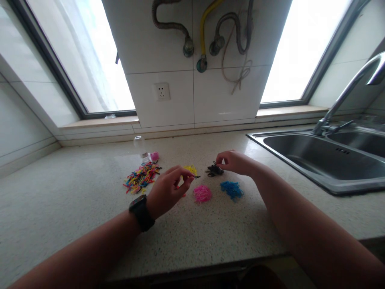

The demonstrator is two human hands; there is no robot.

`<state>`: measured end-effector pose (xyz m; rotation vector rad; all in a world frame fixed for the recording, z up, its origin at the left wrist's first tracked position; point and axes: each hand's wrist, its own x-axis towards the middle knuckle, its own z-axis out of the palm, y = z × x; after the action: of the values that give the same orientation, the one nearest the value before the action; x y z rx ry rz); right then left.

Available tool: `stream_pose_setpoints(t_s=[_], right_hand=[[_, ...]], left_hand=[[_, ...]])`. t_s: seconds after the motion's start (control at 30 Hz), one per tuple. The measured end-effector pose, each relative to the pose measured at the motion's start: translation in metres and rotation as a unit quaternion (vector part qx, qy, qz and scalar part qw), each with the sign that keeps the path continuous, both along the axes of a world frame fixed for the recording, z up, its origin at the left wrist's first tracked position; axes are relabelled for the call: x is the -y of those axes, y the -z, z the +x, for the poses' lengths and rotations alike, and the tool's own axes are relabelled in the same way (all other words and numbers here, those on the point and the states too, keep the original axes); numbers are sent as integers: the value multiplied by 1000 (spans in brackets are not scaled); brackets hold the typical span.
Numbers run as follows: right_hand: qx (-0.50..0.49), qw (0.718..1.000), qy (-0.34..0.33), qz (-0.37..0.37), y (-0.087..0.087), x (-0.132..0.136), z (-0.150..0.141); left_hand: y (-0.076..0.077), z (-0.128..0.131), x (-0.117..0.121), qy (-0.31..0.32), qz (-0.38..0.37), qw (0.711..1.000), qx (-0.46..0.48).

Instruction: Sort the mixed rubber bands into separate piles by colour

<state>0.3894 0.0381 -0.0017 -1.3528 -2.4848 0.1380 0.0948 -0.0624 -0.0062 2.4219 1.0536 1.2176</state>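
- Black bands (214, 171) are heaped on the speckled counter (192, 241), at one o'clock from the pink bands (202, 194); this heap is touched by the fingertips of the right hand (234, 161).
- The right thumb and forefinger are held close together; whether a band is gripped between them cannot be told.
- One dark band (197, 177) is clamped between thumb and forefinger of the left hand (168, 186), which is held at nine o'clock from the pink bands; a black watch (142, 213) is worn on its wrist.
- Yellow bands (191, 170) are piled at eleven o'clock from the pink ones, partly hidden by the left hand.
- Blue bands (232, 190) are gathered at three o'clock.
- Mixed-colour bands (140, 177) are spread at ten o'clock, beyond the left hand; behind them are seen a clear bottle (140, 146) at twelve o'clock and a pink object (154, 155) at one o'clock.
- A steel sink (303, 160) is set between two and three o'clock.
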Motion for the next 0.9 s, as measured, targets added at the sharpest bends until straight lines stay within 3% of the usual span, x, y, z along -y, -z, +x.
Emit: stream_pose_setpoints(t_s=[0.13,0.3,0.53,0.9], right_hand=[[7,1000,9,-4,-1,1,-1],[9,1000,14,3,-2,2,0],[8,1000,13,5,0,0,-1],[5,1000,20,-2,0,1,-2]], left_hand=[[-5,-4,1,32,104,992,-61],[-7,-5,1,35,239,954,-174],[-8,-3,3,39,261,937,-230],[-6,-6,2,49,269,941,-199]])
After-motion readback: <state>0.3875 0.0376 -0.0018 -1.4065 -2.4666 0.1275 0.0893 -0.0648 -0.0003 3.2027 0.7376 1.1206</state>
